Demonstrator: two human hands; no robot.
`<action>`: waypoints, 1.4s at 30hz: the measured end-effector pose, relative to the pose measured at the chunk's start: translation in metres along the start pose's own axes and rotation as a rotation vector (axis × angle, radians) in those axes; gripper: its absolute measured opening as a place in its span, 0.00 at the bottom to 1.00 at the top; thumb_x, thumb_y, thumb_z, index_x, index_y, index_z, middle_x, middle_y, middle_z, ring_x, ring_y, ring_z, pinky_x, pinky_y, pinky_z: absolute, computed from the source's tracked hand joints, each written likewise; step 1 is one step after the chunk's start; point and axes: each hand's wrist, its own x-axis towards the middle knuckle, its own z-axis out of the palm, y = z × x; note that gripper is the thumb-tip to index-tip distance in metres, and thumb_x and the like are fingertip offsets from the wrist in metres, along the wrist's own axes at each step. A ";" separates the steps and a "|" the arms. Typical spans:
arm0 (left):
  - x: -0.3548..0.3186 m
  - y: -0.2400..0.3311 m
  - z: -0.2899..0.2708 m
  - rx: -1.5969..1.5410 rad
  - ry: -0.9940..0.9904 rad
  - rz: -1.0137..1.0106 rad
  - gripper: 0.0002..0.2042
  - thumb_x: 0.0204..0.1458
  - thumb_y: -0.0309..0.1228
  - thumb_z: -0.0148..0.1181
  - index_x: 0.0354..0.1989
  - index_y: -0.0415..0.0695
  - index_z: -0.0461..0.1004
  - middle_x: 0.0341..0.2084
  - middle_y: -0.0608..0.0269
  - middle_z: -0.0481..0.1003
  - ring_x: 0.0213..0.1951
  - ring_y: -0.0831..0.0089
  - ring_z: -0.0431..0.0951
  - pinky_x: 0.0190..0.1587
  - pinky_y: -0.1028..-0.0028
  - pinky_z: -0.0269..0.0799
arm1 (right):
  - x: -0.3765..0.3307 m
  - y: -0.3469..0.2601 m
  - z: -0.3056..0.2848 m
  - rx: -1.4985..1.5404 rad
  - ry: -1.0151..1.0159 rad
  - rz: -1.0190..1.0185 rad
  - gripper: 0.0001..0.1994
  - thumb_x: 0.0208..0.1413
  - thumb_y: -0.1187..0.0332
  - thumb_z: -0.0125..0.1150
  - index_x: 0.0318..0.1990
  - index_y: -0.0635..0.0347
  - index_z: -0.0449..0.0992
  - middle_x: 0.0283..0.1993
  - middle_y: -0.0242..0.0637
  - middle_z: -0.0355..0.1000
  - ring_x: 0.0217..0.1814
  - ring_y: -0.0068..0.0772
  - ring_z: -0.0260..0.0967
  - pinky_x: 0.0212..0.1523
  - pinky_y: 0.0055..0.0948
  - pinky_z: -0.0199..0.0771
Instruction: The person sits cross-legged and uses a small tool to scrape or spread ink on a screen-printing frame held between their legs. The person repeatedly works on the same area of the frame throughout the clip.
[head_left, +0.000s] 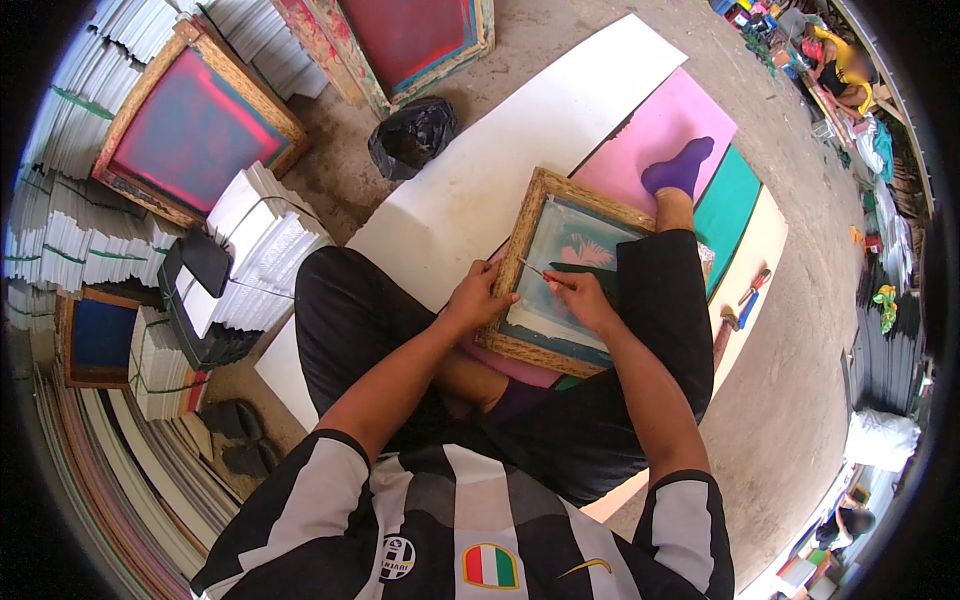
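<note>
Left hand [478, 297] clamped on near-left edge of wooden screen frame [528, 262], propped across lap. Right hand [583, 300] pinched thin tool [532, 268], long axis pointing up-left over mesh, nearer of the two.

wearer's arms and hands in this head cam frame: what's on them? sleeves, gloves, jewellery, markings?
Both hands are bare: no gloves on the left hand or the right hand, and no watch, ring or bracelet shows. Forearms are uncovered up to short sleeves. The left sleeve and right sleeve belong to a black-and-white vertically striped shirt; each sleeve is white with a black cuff band. No cables or straps.
</note>
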 end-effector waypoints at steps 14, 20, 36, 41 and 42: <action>0.000 -0.006 0.004 -0.024 0.021 0.051 0.43 0.49 0.49 0.72 0.71 0.42 0.63 0.55 0.44 0.69 0.56 0.47 0.74 0.57 0.58 0.72 | -0.002 0.000 -0.005 -0.594 0.118 -0.257 0.16 0.64 0.57 0.60 0.58 0.38 0.80 0.40 0.43 0.81 0.42 0.55 0.78 0.45 0.49 0.78; -0.001 0.001 0.001 0.002 0.008 0.012 0.42 0.49 0.49 0.72 0.70 0.40 0.65 0.54 0.44 0.69 0.56 0.47 0.75 0.58 0.58 0.72 | 0.009 0.007 -0.008 -0.158 0.041 -0.154 0.17 0.65 0.63 0.64 0.58 0.56 0.81 0.40 0.38 0.84 0.36 0.30 0.78 0.40 0.31 0.76; -0.001 -0.002 0.000 -0.014 -0.014 -0.015 0.41 0.50 0.50 0.71 0.71 0.46 0.65 0.56 0.44 0.67 0.58 0.47 0.73 0.60 0.57 0.71 | -0.005 -0.009 0.015 -0.262 0.166 -0.142 0.16 0.65 0.59 0.61 0.58 0.42 0.81 0.51 0.40 0.81 0.48 0.45 0.81 0.50 0.40 0.78; -0.001 0.005 -0.004 -0.038 -0.052 -0.025 0.41 0.50 0.49 0.71 0.71 0.44 0.64 0.56 0.44 0.67 0.59 0.47 0.72 0.61 0.57 0.70 | 0.012 0.000 0.008 0.169 -0.024 0.195 0.18 0.65 0.57 0.62 0.58 0.50 0.81 0.39 0.35 0.82 0.30 0.31 0.75 0.36 0.33 0.76; -0.002 0.004 -0.004 -0.029 -0.050 -0.034 0.41 0.50 0.50 0.71 0.71 0.44 0.64 0.56 0.44 0.67 0.59 0.47 0.72 0.61 0.57 0.70 | 0.014 -0.010 0.003 0.251 -0.071 0.317 0.18 0.65 0.57 0.62 0.58 0.51 0.81 0.38 0.34 0.80 0.29 0.28 0.72 0.35 0.31 0.75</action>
